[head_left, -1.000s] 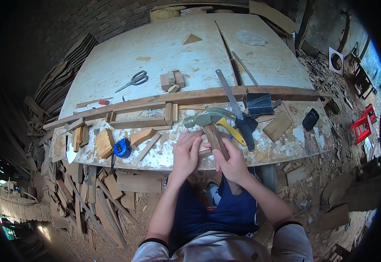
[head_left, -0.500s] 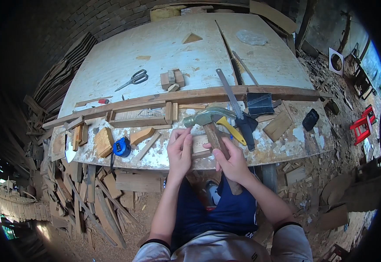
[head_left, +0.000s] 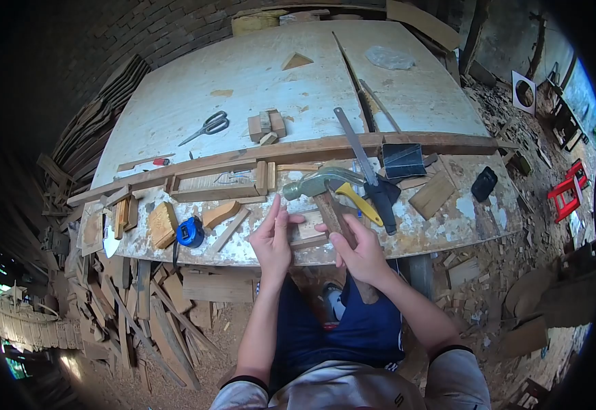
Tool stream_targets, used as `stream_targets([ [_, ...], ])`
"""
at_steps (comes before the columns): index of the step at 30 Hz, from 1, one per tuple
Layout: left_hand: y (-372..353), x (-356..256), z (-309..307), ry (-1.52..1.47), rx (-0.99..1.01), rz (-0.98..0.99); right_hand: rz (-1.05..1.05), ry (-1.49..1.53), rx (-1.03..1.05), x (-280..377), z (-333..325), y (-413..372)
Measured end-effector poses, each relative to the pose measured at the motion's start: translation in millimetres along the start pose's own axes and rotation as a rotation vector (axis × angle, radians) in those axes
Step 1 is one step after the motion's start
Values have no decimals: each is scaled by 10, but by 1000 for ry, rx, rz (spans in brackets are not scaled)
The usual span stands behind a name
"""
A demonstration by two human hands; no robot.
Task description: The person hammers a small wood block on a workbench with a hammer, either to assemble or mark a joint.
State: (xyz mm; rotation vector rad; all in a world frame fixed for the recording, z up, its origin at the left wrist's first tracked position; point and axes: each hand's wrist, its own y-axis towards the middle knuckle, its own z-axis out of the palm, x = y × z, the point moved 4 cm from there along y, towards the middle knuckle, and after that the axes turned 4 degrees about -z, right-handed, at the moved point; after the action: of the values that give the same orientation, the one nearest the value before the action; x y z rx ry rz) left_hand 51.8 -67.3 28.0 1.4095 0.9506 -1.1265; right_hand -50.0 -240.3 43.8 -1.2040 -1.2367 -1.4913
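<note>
A claw hammer [head_left: 334, 210] with a wooden handle is gripped in my right hand [head_left: 361, 251], its metal head up and to the left over the bench. My left hand [head_left: 272, 240] is raised beside it with fingers apart, and I see nothing held in it. Between the two hands, a pale wooden piece [head_left: 306, 227] lies at the bench's front edge, partly hidden by them. Just past the hammer lies a yellow-handled tool [head_left: 361, 205], and beside it a metal-bladed saw [head_left: 355, 145] with a dark handle.
Left on the workbench [head_left: 134, 246] are a blue tape measure [head_left: 190, 232] and wood offcuts [head_left: 163, 224]. A long wooden rail [head_left: 298, 150] crosses the bench, with scissors [head_left: 206, 128] and small blocks [head_left: 266, 126] beyond. Scrap wood [head_left: 168, 335] covers the floor; a red object [head_left: 566, 193] stands right.
My left hand has drawn back left from the hammer head, and its fingers have spread from a pinch. My right hand still holds the hammer in nearly the same place.
</note>
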Motion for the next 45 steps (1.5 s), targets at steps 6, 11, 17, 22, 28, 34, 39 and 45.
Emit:
stream_targets([
  [6, 46, 55, -27, 10, 71, 99, 4, -11, 16, -47, -19, -2],
  [11, 30, -7, -5, -193, 43, 54, 5, -18, 21, -21, -15, -1],
  [17, 23, 185, -117, -275, 19, -9, 13, -24, 25, -31, -24, 1],
  [22, 61, 34, -73, -37, 39, 188, 12, -35, 26, -19, -27, 3],
  [28, 15, 28, -64, -31, 43, 65, 13, -14, 21, -20, -22, 5],
  [34, -25, 49, -29, 54, -11, 56, 28, -3, 32, -21, -12, -1],
  [39, 6, 79, -6, 21, -3, 91, 53, -6, 66, -33, -16, 1],
  [45, 25, -147, 54, 196, 82, 287, 26, 36, 25, -39, -14, 5],
])
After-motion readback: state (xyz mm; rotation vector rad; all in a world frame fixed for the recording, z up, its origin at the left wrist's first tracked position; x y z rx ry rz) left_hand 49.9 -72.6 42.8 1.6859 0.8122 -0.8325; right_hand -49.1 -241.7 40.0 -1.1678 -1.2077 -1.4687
